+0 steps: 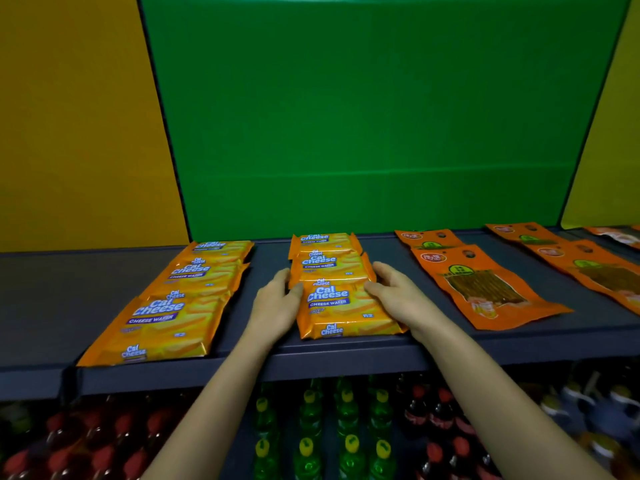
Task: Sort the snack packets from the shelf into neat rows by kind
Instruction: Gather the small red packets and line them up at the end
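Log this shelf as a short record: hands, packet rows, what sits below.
left hand: flat against the left side of the middle wafer row
right hand: flat against that row's right side
middle wafer row: three overlapping packets
left wafer row: three overlapping packets, untouched
pouches: orange, in rows to the right
shelf: dark
bottles: on the level below

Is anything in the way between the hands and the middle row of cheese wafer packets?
Nothing visible. The left hand and right hand press against the sides of the front packet in the middle row. Bare shelf separates it from the left row and the orange pouches.
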A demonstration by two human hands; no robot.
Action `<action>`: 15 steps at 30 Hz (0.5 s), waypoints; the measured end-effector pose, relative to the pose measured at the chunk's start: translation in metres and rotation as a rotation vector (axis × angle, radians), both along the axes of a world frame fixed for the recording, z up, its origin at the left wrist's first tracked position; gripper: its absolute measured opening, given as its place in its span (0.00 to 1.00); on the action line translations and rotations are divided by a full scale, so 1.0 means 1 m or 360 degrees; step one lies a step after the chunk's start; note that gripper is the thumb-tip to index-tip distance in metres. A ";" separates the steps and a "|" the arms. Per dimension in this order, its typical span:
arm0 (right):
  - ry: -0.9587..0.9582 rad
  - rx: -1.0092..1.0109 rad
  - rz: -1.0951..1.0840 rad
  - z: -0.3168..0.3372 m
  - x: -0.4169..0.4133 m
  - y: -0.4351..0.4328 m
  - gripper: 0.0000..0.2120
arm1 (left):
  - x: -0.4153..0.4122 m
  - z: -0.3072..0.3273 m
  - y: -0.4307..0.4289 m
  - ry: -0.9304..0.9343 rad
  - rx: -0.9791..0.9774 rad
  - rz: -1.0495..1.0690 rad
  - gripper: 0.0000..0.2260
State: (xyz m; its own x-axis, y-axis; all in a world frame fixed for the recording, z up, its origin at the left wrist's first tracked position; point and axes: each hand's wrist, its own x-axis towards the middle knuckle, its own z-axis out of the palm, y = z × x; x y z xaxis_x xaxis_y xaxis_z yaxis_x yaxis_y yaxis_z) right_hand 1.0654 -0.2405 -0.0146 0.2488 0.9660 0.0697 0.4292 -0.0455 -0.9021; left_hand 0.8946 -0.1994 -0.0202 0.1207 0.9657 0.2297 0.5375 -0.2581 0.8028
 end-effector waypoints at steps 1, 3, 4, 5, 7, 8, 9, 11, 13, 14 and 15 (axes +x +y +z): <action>0.0001 -0.0002 0.0001 -0.001 -0.002 0.001 0.19 | 0.000 0.000 0.000 -0.0014 -0.0003 -0.0004 0.16; -0.0002 -0.0003 0.0009 -0.001 -0.007 0.002 0.18 | -0.001 0.000 -0.001 -0.0055 -0.0004 0.0000 0.15; 0.0003 -0.0004 0.0016 0.000 -0.009 0.002 0.18 | -0.002 0.001 -0.002 -0.0077 -0.0007 0.0006 0.15; 0.0006 -0.0006 0.0020 0.000 -0.010 0.002 0.19 | -0.003 0.002 -0.002 -0.0103 -0.0015 0.0010 0.15; -0.0022 -0.0018 0.0010 0.001 -0.013 0.001 0.21 | -0.005 0.003 -0.003 -0.0140 -0.0034 -0.0004 0.15; -0.0055 -0.0015 -0.0005 0.001 -0.014 0.001 0.21 | -0.006 0.003 -0.003 -0.0138 -0.0042 -0.0026 0.15; -0.0088 -0.0013 -0.0011 0.001 -0.014 0.001 0.21 | -0.007 0.003 -0.003 -0.0128 -0.0053 -0.0051 0.15; -0.0138 -0.0020 -0.0001 0.001 -0.014 0.002 0.20 | -0.007 0.003 -0.003 -0.0103 -0.0057 -0.0087 0.16; -0.0141 -0.0040 0.0015 0.001 -0.013 0.003 0.19 | -0.008 0.002 0.000 -0.0077 -0.0041 -0.0099 0.17; -0.0150 -0.0040 0.0019 0.001 -0.012 0.003 0.19 | -0.008 0.002 0.001 -0.0059 -0.0030 -0.0104 0.17; -0.0163 -0.0039 0.0018 0.001 -0.011 0.004 0.19 | -0.008 0.001 0.002 -0.0031 -0.0019 -0.0110 0.16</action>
